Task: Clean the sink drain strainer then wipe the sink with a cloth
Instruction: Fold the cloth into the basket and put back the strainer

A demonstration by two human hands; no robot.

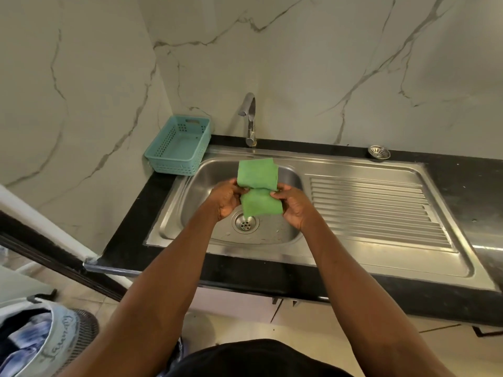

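Observation:
A green cloth (257,174) is held folded above the steel sink basin (280,229). My left hand (226,198) pinches its left edge and my right hand (295,206) pinches its right edge, with one flap standing up and another hanging down. Below the hands the drain opening (245,223) shows in the basin floor. The metal drain strainer (379,152) lies on the black counter behind the drainboard, at the back right.
A curved steel tap (250,118) stands behind the basin. A teal plastic basket (179,145) sits on the counter's back left corner. The ribbed drainboard (378,210) stretches right of the basin. A laundry bag (35,341) is on the floor at lower left.

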